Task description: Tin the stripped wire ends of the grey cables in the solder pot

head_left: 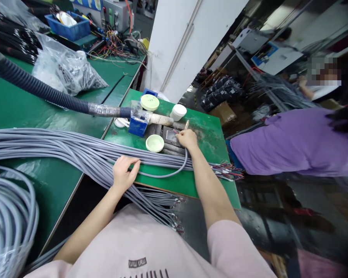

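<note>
My right hand (188, 139) is closed on the end of a grey cable, its thin stripped wires held at a small square metal pot (171, 135) with a shiny surface. That cable (174, 174) loops down from my fingers and back left under the bundle. My left hand (124, 172) rests on the bundle of grey cables (159, 158), its thumb and forefinger pinched at one of them; which cable is hard to make out. A suction nozzle (161, 119) on a ribbed hose (55, 94) points at the pot. An open tub of pale paste (154, 143) stands beside it.
A white tub (178, 112), a yellow-lidded tub (150, 102) and a blue box (137, 127) stand around the pot. Coloured wire ends (227, 170) overhang the green table (211, 127). Coiled cable (11, 216) lies left. A person in a purple top (292, 143) sits at right.
</note>
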A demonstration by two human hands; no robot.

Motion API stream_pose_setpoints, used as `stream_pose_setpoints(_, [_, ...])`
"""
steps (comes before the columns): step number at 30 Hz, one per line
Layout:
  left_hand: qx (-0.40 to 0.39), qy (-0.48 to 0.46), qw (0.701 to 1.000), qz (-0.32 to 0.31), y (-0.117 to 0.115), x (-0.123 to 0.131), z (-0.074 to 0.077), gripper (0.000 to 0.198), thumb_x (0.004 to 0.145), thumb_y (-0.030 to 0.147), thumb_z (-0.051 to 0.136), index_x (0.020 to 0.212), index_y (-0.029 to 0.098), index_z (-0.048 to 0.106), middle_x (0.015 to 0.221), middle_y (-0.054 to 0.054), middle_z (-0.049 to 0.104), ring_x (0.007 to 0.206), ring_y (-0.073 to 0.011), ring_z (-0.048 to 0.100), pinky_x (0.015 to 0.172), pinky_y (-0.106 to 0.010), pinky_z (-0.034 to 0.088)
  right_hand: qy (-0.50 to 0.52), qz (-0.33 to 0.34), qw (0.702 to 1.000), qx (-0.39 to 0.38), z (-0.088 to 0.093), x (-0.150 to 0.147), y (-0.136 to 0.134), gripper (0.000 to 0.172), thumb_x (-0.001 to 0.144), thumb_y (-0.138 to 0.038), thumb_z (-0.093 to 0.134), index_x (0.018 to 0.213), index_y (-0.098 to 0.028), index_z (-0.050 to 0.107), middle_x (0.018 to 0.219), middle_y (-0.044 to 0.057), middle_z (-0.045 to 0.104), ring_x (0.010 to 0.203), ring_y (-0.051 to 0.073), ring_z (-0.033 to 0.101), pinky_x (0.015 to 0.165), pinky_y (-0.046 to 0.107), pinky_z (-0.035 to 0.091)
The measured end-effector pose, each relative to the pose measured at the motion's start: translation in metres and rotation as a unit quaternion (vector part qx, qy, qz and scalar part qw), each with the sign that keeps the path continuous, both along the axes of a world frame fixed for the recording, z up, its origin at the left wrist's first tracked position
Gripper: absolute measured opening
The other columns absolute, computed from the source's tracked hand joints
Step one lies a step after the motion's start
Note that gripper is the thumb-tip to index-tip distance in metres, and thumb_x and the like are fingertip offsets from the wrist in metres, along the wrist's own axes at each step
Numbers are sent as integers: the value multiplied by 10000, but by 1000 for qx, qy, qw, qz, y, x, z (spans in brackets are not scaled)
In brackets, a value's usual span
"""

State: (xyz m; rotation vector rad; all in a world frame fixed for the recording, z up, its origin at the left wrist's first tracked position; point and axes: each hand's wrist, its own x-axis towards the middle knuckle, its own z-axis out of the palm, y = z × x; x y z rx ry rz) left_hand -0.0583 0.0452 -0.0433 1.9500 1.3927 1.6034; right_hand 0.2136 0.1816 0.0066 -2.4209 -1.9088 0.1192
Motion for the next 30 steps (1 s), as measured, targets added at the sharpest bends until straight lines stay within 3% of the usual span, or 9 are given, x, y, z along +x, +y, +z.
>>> stream_pose_setpoints(13, [12, 0, 1000, -2, 1, 0, 0, 54, 839, 212, 615, 823, 201, 666, 727, -20, 696, 677, -155, 602, 675, -312, 475, 29, -1, 1000, 2, -7, 3, 3, 248, 774, -292, 547, 807, -182, 767, 879, 120, 737, 864, 235, 663, 738, 282, 445])
stream_pose_setpoints(17, [12, 0, 1000, -2, 0, 0, 0, 55, 839, 205, 614, 818, 203, 665, 725, -17, 693, 677, -154, 600, 677, -309, 473, 63, 13, 998, 24, 2, 2, -5, 233, 753, -294, 559, 687, -162, 739, 740, 89, 712, 761, 204, 643, 675, 258, 424])
stream_pose_setpoints(21, [16, -3, 1000, -7, 0, 0, 0, 45, 832, 189, 623, 820, 193, 666, 725, -22, 692, 678, -155, 601, 673, -304, 472, 121, 55, 990, 56, 18, -4, -31, 313, 789, -358, 522, 596, -154, 661, 561, 13, 608, 608, 146, 574, 585, 224, 389])
stream_pose_setpoints(23, [16, -2, 1000, -8, 0, 0, 0, 51, 835, 191, 619, 817, 186, 666, 727, -25, 694, 682, -154, 601, 675, -301, 471, 186, 89, 975, 85, 25, -9, -49, 342, 798, -379, 510, 554, -158, 603, 509, -12, 541, 539, 123, 520, 540, 220, 364])
stream_pose_setpoints(26, [3, 7, 1000, -4, 0, 0, 0, 85, 850, 221, 604, 803, 184, 664, 729, -26, 698, 686, -153, 602, 687, -303, 472, 316, 134, 928, 144, 33, -20, -75, 342, 775, -372, 549, 503, -166, 534, 462, -31, 455, 470, 102, 437, 494, 230, 322])
stream_pose_setpoints(30, [5, 9, 1000, -2, 0, 0, 2, 110, 853, 238, 600, 781, 184, 662, 711, -26, 695, 670, -152, 599, 678, -301, 472, 376, 144, 896, 190, 45, -37, -102, 271, 766, -340, 595, 558, -166, 579, 508, -22, 497, 496, 110, 449, 505, 241, 333])
